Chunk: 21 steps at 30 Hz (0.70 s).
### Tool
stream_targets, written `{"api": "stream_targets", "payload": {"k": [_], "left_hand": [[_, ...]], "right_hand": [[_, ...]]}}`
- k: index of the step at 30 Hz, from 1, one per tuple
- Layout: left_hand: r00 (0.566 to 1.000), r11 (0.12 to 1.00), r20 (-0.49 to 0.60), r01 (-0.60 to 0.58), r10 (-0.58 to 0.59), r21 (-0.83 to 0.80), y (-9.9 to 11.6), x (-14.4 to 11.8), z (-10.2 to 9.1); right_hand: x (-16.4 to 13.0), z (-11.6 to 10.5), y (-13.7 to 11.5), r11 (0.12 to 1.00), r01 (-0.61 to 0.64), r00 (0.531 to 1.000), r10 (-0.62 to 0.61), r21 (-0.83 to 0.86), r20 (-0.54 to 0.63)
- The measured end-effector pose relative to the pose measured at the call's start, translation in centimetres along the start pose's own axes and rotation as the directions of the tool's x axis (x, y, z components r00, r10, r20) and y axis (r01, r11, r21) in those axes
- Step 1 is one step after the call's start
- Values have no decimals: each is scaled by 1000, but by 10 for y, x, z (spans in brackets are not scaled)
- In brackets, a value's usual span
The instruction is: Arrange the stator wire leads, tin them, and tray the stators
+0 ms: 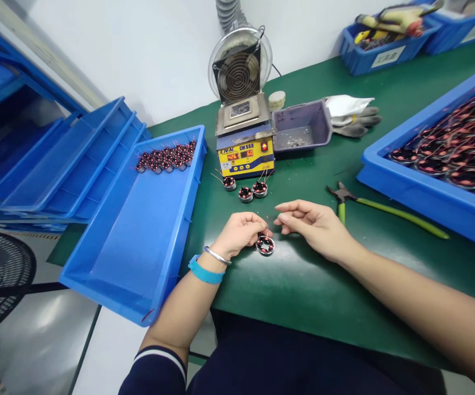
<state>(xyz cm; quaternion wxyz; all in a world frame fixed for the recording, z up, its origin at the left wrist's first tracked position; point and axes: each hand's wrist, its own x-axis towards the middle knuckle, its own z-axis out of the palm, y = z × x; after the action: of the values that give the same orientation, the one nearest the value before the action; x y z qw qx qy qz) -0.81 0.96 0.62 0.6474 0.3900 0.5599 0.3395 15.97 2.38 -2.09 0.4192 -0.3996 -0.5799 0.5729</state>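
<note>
My left hand (243, 233) is closed, its thumb and fingertips pinching the thin wire leads of a wound motor stator (266, 245). That stator is a silver ring with dark and copper coils, at the green tabletop just below the fingertips. To its right, my right hand (313, 225) hovers with curved fingers, thumb and forefinger apart, nothing visible between them. Beyond my hands are three more stators (245, 194), in front of a solder pot (245, 153) with a yellow panel and red digits. Green-handled cutters (402, 216) lie open beyond my right hand.
On the left, a blue tray (128, 219) holds rows of stators at its far end. A larger blue bin (426, 192) at right is full of wired stators. Behind are a purple-grey box (303, 129), gloves (356, 123) and a tool bin (385, 57). Stacked blue trays (68, 170) stand left.
</note>
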Motion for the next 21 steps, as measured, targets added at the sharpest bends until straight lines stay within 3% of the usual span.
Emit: {"api": "stream_targets", "payload": {"k": [4,7,13,17,21], "left_hand": [[1000,1000,12,11,-11,6,1,0,0],[999,1000,41,7,-8,23,1,-1,0],[999,999,47,-1,-1,38,1,-4,1],[999,999,29,-39,39,12,-1,-4,2],[997,997,21,-79,79,1,-2,-3,3]], "right_hand": [[2,1,0,911,244,969,-243,-333,45],[3,2,-1,827,358,934,-321,-434,159],[3,-5,-6,883,258,959,-186,-391,213],[2,-3,-8,896,236,963,-164,-375,213],[-1,1,-5,878,241,971,-220,-413,98]]}}
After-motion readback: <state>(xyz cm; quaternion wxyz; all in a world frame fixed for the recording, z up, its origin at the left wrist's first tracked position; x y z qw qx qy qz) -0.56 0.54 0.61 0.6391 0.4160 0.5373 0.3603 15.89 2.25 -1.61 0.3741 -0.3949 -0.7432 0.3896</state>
